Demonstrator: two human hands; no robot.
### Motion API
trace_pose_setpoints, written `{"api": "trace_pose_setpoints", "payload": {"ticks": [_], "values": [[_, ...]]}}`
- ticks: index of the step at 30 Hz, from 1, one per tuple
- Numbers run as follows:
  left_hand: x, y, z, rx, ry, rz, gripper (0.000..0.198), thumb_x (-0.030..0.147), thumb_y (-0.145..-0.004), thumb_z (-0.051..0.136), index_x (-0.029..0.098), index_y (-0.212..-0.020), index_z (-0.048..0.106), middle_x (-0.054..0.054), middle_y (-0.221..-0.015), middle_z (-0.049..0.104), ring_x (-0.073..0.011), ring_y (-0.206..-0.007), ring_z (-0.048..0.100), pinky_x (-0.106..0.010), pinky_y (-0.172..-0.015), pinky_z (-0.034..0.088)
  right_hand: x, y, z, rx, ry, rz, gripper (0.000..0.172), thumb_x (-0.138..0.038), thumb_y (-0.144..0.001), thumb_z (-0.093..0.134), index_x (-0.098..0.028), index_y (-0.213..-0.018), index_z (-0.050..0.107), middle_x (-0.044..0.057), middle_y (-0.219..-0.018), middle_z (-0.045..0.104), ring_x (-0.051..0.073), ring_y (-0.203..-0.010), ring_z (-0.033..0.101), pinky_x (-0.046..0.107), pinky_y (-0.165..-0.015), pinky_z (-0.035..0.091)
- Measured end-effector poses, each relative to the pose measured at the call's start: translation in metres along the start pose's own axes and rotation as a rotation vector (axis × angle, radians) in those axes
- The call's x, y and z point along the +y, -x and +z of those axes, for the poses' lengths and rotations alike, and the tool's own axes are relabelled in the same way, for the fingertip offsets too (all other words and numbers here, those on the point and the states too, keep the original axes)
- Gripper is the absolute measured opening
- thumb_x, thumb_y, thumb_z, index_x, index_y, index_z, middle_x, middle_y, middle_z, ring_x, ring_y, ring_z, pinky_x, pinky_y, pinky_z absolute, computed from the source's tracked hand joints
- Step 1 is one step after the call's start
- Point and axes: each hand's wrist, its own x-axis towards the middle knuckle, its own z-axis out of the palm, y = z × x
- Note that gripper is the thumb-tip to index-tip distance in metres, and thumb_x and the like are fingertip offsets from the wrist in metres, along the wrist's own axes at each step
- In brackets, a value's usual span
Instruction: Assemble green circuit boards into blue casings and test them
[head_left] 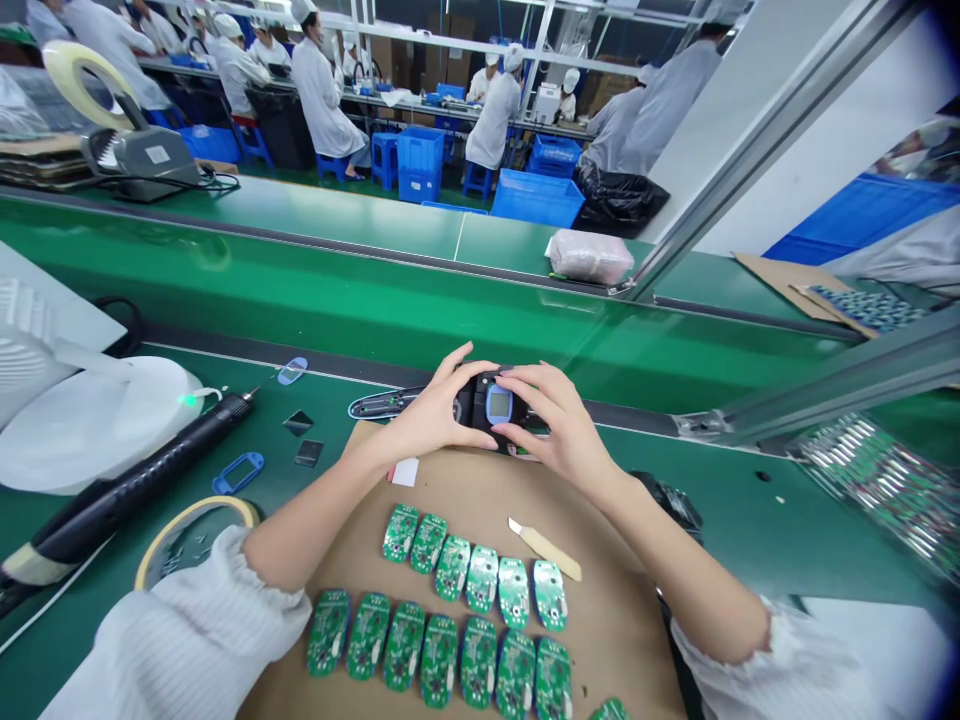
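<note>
Green assembly-line bench [750,520] carries a brown cardboard sheet [615,640], and at its far edge the left hand [431,400] and right hand [555,425] curl narrowly around a black handheld device [480,400] with a blue-framed screen (an uneven grip could drop it toward the bare green circuit boards [439,660] or craft knife [544,548]).

single head-worn view, facing forward and down, close above the left hand [431,415] and right hand [559,420]

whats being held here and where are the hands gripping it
A small black device with a blue-rimmed screen is held in both hands: the left hand grips its left side, the right hand its right side.
</note>
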Motion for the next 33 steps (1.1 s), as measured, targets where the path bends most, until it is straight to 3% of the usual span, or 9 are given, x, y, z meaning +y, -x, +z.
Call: {"api": "trace_pose_setpoints", "payload": {"ticks": [5, 8, 16, 20, 23, 27, 30, 33], "values": [[-0.003, 0.001, 0.001, 0.061, 0.212, -0.09, 0.051, 0.041, -0.081, 0.066, 0.025, -0.127, 0.051, -0.013, -0.152, 0.029, -0.027, -0.143, 0.025, -0.047, -0.115, 0.024, -0.008, 0.003, 0.001, 0.008, -0.019, 0.138, 0.044, -0.032, -0.086, 0.064, -0.023, -0.128, 0.052, 0.013, -0.127, 0.055, 0.029, -0.121, 0.049, 0.055, -0.104, 0.039], [-0.007, 0.001, 0.003, 0.088, 0.237, -0.087, 0.044, 0.038, -0.084, 0.063, 0.028, -0.125, 0.053, -0.011, -0.152, 0.031, -0.0266, -0.142, 0.026, -0.045, -0.114, 0.027, -0.011, 0.004, 0.0, 0.007, -0.062, 0.232, 0.049, -0.038, -0.087, 0.062, -0.026, -0.132, 0.048, 0.013, -0.135, 0.049, 0.028, -0.127, 0.045, 0.051, -0.102, 0.044], [-0.005, -0.002, 0.008, 0.148, 0.29, -0.119, 0.042, 0.036, -0.079, 0.07, 0.027, -0.119, 0.059, -0.01, -0.148, 0.037, -0.0282, -0.139, 0.032, -0.045, -0.113, 0.028, -0.007, 0.001, -0.002, 0.026, -0.286, 0.436, 0.047, -0.039, -0.089, 0.059, -0.027, -0.132, 0.047, 0.009, -0.144, 0.043, 0.025, -0.135, 0.038, 0.049, -0.109, 0.039], [-0.004, -0.003, 0.009, 0.169, 0.323, -0.138, 0.039, 0.034, -0.078, 0.071, 0.026, -0.114, 0.061, -0.01, -0.146, 0.039, -0.0284, -0.137, 0.035, -0.046, -0.112, 0.03, -0.009, 0.001, 0.001, 0.039, -0.312, 0.428, 0.041, -0.036, -0.089, 0.058, -0.028, -0.129, 0.05, 0.007, -0.144, 0.043, 0.024, -0.135, 0.038, 0.049, -0.109, 0.038], [-0.004, -0.003, 0.01, 0.173, 0.353, -0.141, 0.041, 0.033, -0.077, 0.072, 0.026, -0.116, 0.06, -0.009, -0.146, 0.038, -0.0276, -0.136, 0.036, -0.044, -0.112, 0.031, -0.006, 0.004, 0.003, 0.045, -0.367, 0.494, 0.05, -0.037, -0.089, 0.058, -0.028, -0.136, 0.043, 0.007, -0.146, 0.041, 0.025, -0.136, 0.036, 0.049, -0.11, 0.036], [-0.004, -0.003, 0.01, 0.163, 0.389, -0.147, 0.045, 0.032, -0.077, 0.072, 0.025, -0.119, 0.056, -0.009, -0.142, 0.043, -0.0268, -0.133, 0.041, -0.041, -0.11, 0.034, 0.007, 0.005, 0.008, 0.019, -0.613, 0.651, 0.067, -0.04, -0.085, 0.062, -0.028, -0.143, 0.032, 0.009, -0.146, 0.041, 0.025, -0.136, 0.037, 0.049, -0.113, 0.031], [-0.006, -0.003, 0.012, 0.155, 0.437, -0.154, 0.052, 0.032, -0.078, 0.071, 0.025, -0.126, 0.049, -0.009, -0.14, 0.046, -0.0253, -0.128, 0.046, -0.039, -0.106, 0.039, 0.014, 0.004, 0.012, 0.022, -0.716, 0.673, 0.074, -0.041, -0.08, 0.067, -0.026, -0.142, 0.03, 0.01, -0.138, 0.049, 0.024, -0.128, 0.046, 0.046, -0.11, 0.036], [-0.007, -0.005, 0.014, 0.186, 0.474, -0.131, 0.059, 0.031, -0.077, 0.072, 0.025, -0.129, 0.045, -0.008, -0.143, 0.043, -0.0242, -0.131, 0.042, -0.035, -0.107, 0.038, 0.014, 0.002, 0.013, 0.067, -0.798, 0.712, 0.077, -0.039, -0.077, 0.07, -0.026, -0.142, 0.03, 0.008, -0.132, 0.052, 0.023, -0.123, 0.049, 0.042, -0.103, 0.045]]}}
